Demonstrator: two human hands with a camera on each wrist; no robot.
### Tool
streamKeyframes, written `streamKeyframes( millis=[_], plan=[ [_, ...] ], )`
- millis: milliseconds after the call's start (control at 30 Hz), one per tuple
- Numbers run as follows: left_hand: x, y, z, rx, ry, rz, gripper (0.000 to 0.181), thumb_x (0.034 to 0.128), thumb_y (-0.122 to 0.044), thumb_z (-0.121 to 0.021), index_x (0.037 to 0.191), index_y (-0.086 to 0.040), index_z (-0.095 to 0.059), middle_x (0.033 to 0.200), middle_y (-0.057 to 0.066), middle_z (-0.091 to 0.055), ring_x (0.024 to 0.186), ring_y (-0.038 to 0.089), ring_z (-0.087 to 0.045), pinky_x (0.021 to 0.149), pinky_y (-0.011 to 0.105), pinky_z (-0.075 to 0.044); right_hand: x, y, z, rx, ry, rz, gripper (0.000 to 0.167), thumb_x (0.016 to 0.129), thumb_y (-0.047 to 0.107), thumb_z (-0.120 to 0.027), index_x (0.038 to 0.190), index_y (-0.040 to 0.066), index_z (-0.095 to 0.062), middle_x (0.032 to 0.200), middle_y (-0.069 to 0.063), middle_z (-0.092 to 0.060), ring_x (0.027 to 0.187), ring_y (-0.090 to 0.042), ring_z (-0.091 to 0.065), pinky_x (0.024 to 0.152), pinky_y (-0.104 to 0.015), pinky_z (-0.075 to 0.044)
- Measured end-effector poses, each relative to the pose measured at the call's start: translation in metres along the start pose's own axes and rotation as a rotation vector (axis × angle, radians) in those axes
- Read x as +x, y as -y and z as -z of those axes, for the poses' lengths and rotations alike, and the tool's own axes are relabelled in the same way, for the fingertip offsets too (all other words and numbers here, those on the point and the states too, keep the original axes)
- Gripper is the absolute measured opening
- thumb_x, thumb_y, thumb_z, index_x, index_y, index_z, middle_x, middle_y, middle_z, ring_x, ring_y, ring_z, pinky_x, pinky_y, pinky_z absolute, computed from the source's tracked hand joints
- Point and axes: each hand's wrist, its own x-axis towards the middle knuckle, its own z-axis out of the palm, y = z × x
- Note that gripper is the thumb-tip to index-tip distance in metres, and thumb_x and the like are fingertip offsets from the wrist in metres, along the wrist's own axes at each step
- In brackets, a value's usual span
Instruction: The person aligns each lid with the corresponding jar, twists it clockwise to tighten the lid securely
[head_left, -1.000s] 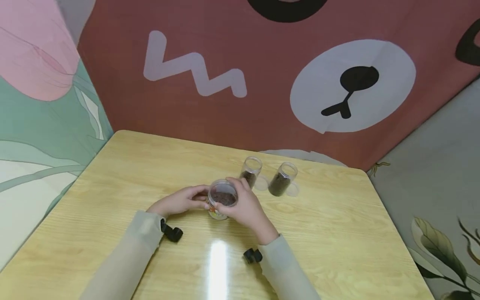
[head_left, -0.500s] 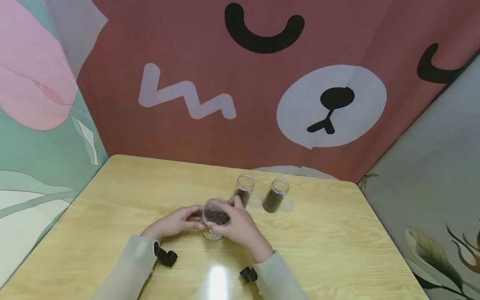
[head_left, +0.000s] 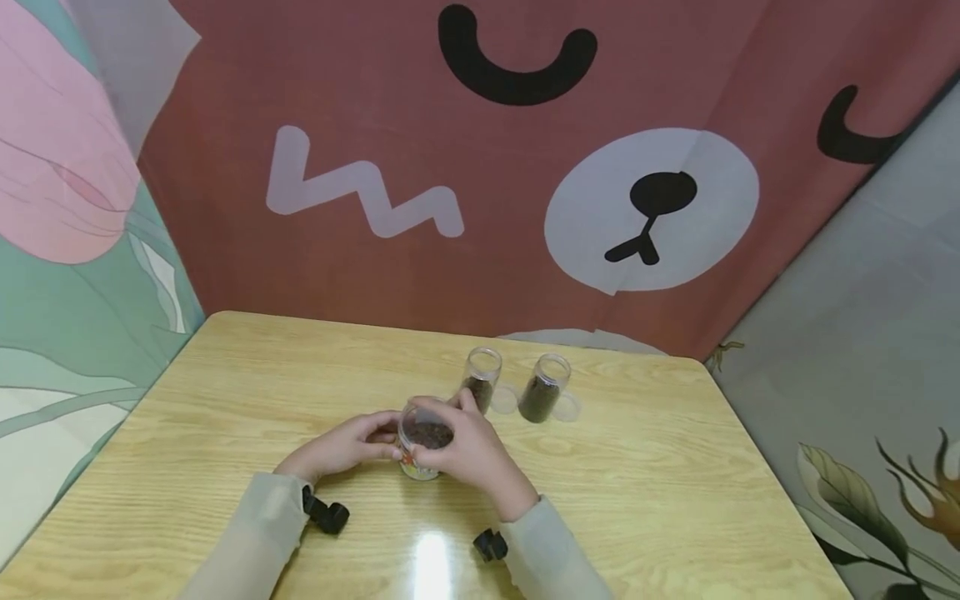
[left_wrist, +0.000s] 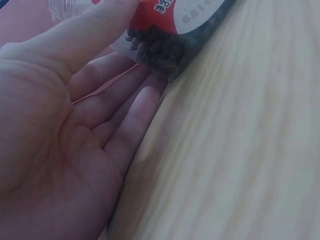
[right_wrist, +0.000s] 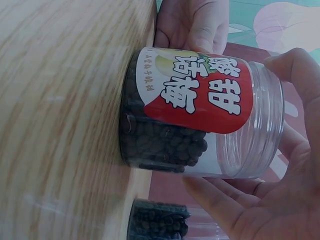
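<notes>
A clear round jar (right_wrist: 195, 107) with a red-and-white label and dark pieces stands on the pale wooden table (head_left: 637, 492); the right hand (head_left: 476, 454) grasps its rim, partly hiding it, while the left hand (head_left: 347, 447) holds its side, farther fingertips hidden.

From the head view I see soft, even light, with one bright white streak (head_left: 432, 567) shining on the surface (head_left: 637, 492). My left wrist picture is dimmer and hazy: the surface's lines go blurry, and a soft dark shadow (left_wrist: 145, 167) sits beside the left hand (left_wrist: 65, 135). My right wrist picture is dim too, but the jar's (right_wrist: 200, 110) big letters look sharp.
</notes>
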Motion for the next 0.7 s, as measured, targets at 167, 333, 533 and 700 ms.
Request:
streamKeyframes(
  millis=[167,333,533,700],
  plan=[
    [0.001,0.000,-0.002,0.001,0.010,-0.009,0.063,0.1003,-0.026,-0.066,0.154,-0.004,-0.041,0.152,0.020,-0.046,0.135,0.034,-0.051,0.110,0.041,-0.045,-0.002,0.001,0.000,-0.048,-0.003,0.011,0.055,0.085,0.034,-0.074,0.139,0.037,-0.062,0.105,-0.001,-0.041,0.089,-0.023,-0.053,0.073,-0.032,-0.050],
    [0.002,0.003,-0.002,0.008,0.010,-0.013,0.063,0.1002,-0.026,-0.066,0.153,-0.004,-0.042,0.152,0.021,-0.045,0.135,0.035,-0.051,0.109,0.039,-0.046,-0.004,-0.001,-0.001,-0.066,-0.021,0.034,0.054,0.086,0.034,-0.073,0.139,0.037,-0.062,0.105,-0.001,-0.040,0.089,-0.023,-0.055,0.074,-0.033,-0.052],
    [0.001,0.003,0.001,0.016,0.011,-0.030,0.061,0.1011,-0.024,-0.065,0.153,-0.003,-0.042,0.152,0.021,-0.046,0.135,0.036,-0.051,0.109,0.040,-0.046,-0.002,-0.006,0.001,-0.065,-0.013,0.053,0.052,0.089,0.037,-0.074,0.139,0.040,-0.061,0.109,-0.001,-0.041,0.091,-0.022,-0.056,0.077,-0.035,-0.054],
    [0.002,0.002,0.001,-0.006,0.025,-0.035,0.061,0.1012,-0.023,-0.065,0.153,-0.002,-0.041,0.152,0.021,-0.045,0.135,0.037,-0.050,0.108,0.035,-0.047,-0.002,-0.009,0.007,-0.010,0.037,0.045,0.052,0.090,0.042,-0.077,0.139,0.042,-0.059,0.113,-0.002,-0.043,0.097,-0.022,-0.055,0.082,-0.036,-0.054]
  ],
)
